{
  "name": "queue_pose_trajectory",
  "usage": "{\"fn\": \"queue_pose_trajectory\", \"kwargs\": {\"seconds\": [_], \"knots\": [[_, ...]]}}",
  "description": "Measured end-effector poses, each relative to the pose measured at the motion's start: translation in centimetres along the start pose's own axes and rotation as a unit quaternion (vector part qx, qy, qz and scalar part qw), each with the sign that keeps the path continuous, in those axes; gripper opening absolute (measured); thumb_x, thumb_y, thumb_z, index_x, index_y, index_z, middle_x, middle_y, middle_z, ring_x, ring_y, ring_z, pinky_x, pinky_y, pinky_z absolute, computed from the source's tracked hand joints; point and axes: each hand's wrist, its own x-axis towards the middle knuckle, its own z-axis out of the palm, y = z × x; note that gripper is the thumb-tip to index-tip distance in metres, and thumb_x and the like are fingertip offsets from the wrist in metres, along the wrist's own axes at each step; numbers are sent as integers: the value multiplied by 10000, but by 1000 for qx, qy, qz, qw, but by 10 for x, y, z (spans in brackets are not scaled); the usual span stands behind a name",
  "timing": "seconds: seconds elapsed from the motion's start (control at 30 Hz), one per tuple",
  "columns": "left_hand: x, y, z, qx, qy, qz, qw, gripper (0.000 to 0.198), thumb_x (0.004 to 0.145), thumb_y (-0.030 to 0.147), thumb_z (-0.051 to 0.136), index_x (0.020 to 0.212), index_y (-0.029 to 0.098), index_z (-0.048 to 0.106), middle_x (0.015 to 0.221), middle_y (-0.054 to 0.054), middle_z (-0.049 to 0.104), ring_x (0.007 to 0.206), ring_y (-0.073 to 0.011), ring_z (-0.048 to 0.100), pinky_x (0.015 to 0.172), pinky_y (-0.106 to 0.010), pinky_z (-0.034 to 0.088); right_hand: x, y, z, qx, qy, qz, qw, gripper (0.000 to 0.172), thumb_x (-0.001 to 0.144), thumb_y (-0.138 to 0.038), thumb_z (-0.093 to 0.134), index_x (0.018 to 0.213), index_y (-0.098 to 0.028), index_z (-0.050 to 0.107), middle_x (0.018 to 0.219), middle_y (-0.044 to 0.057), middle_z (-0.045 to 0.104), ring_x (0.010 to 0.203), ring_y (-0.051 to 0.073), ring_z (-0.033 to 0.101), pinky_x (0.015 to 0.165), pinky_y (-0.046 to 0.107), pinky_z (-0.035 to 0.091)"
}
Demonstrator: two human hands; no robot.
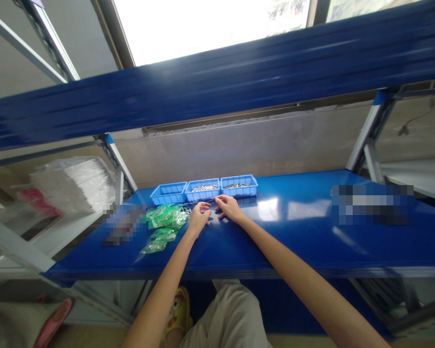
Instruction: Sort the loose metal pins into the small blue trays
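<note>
My left hand (198, 216) and my right hand (227, 207) rest close together on the blue shelf surface (297, 232), just in front of three small blue trays (203, 189). Both hands have their fingers curled in a pinch over something small and thin that I cannot make out. The middle tray and the right tray (239, 185) hold small metal parts; the left tray (168, 193) looks empty. A heap of small green plastic bags (166, 220) lies right beside my left hand.
A blue shelf beam (217, 82) runs overhead. White stacked material in clear plastic (74, 183) sits on the neighbouring rack at left. A pixelated patch (371, 204) lies on the shelf at right. My knee and a yellow slipper (179, 311) show below.
</note>
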Motion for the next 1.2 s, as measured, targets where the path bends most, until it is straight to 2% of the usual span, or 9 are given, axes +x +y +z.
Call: {"fn": "queue_pose_trajectory", "kwargs": {"seconds": [0.17,0.23,0.4,0.57,0.9,1.1,1.2], "knots": [[-2,3,-1,-116,-7,-33,993,152,653,254,518,761,152,551,759,-36,516,681,-152,573,547,-309,535,3,4,-1,9,-12,8,1000,212,799,-322,482,865,-150,588,776,61,622,657,163,630,349,182,488],[-2,4,-2,-145,-8,-45,988,184,685,305,471,767,153,538,752,-37,509,683,-160,576,549,-332,538,3,4,-2,21,-18,14,1000,254,818,-354,454,876,-145,586,782,68,620,660,161,628,350,184,492],[-3,6,-2,-115,-5,-53,992,260,698,368,429,782,149,541,786,-65,492,681,-185,559,425,-315,514,3,1,-4,27,-25,27,999,380,843,-451,389,899,-134,590,857,102,618,662,162,627,316,162,457],[-2,7,-1,-128,-3,-65,990,252,715,350,393,789,148,523,779,-54,480,671,-170,556,443,-322,522,2,-2,-6,16,-43,46,998,463,862,-494,316,956,-127,582,885,114,625,589,141,628,282,136,398],[-5,12,-2,-112,-2,-76,991,251,739,339,374,817,143,510,803,-51,502,627,-150,586,403,-258,498,1,-3,-6,17,-52,56,997,493,864,-511,292,988,-121,567,883,119,624,460,106,586,284,166,400],[-6,13,-1,-110,-9,-75,991,250,743,340,378,817,143,512,815,-53,520,633,-159,604,419,-264,501,1,-3,-5,24,-59,64,996,491,862,-513,301,1009,-121,558,746,80,609,448,110,570,291,174,407],[-4,10,-3,-84,16,-53,995,254,753,341,357,809,151,516,803,-47,520,629,-149,586,448,-282,511,2,-2,-5,24,-60,61,996,495,861,-515,302,989,-119,569,724,72,598,447,107,565,297,174,412]]}}
